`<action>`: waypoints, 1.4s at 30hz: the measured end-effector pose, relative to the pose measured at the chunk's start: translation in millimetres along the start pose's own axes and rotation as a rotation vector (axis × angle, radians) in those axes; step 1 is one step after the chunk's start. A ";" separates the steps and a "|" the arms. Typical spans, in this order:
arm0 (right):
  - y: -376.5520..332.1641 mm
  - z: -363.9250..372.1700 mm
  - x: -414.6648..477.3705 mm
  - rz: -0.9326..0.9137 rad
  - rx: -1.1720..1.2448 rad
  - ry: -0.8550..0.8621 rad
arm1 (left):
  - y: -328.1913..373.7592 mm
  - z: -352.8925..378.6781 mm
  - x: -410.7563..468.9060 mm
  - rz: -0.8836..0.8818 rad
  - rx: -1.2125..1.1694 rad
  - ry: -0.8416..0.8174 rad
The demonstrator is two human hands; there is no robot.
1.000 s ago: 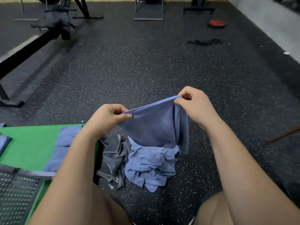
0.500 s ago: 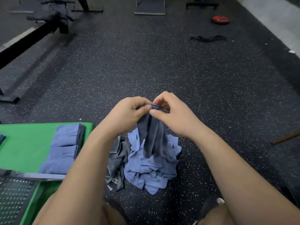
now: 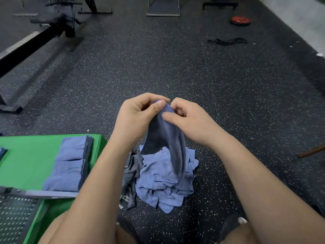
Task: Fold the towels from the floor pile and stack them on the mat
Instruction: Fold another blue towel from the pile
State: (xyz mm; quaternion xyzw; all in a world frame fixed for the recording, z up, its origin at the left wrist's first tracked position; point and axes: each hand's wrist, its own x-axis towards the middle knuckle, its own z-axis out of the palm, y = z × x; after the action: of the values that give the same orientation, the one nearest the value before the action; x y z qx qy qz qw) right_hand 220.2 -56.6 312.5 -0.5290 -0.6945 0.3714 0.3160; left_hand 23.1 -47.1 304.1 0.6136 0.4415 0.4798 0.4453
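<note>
Holding a blue towel (image 3: 164, 138) up by its top edge, I see my left hand (image 3: 139, 117) and right hand (image 3: 191, 120) pinch it tight, the two hands almost touching. The towel hangs down onto the pile (image 3: 163, 191) on the dark floor (image 3: 175, 67). Folded towels (image 3: 68, 171) lie on the green mat (image 3: 26, 164), near left.

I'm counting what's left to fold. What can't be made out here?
Head view:
- Floor pile: crumpled, partly behind the held towel; uncountable.
- Grey striped cloth: largely behind the left forearm.
- Blue stack at left edge: cut off by the frame.
- Folded stack on the green mat: layers too fine to count.
</note>
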 end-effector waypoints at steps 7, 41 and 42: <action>-2.5 -5.2 -0.5 -0.057 0.093 0.013 | -1.7 4.8 -0.4 -0.050 -0.082 -0.035; 25.6 -94.8 -8.9 -0.033 0.480 0.731 | -52.1 -44.4 22.5 -0.263 -0.042 0.312; 25.4 -95.7 -9.0 -0.021 0.465 0.746 | -51.4 -45.6 22.0 -0.251 -0.047 0.361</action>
State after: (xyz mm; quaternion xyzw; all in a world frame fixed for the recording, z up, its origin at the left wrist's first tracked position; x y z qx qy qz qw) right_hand 314.6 -43.8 340.7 -0.5345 -0.4362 0.2984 0.6596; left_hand -24.2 -9.2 265.1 0.4476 0.5755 0.5328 0.4295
